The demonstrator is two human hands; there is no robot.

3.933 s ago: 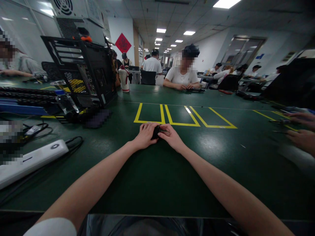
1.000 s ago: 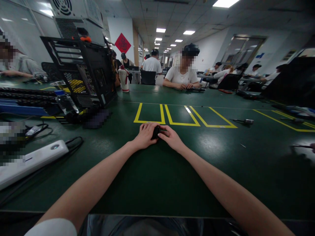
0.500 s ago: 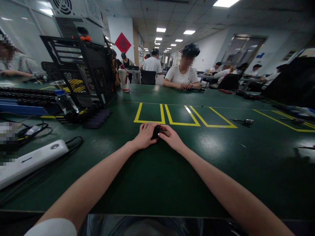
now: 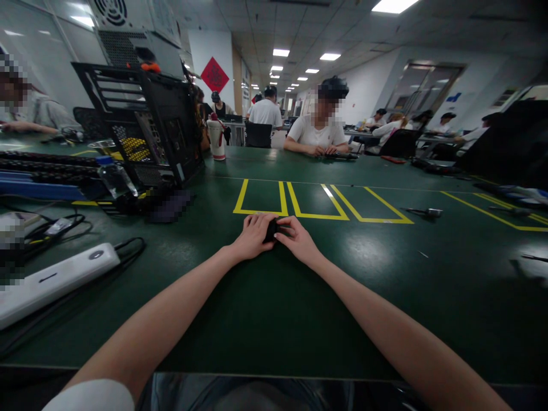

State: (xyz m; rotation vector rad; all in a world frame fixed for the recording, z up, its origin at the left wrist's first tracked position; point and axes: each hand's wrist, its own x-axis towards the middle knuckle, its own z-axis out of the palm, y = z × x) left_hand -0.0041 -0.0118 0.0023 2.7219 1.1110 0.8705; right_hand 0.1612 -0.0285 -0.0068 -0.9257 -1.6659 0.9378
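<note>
Black compact part (image 4: 272, 229) is clamped from nine o'clock by my left hand (image 4: 254, 235), apparently for steadiness, while my right hand (image 4: 296, 235) pinches its three o'clock edge.

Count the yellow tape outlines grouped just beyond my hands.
3: the left outline beyond the left hand, the middle outline beyond the right hand, the right outline right of that. Separate tape lies farther right.
</note>
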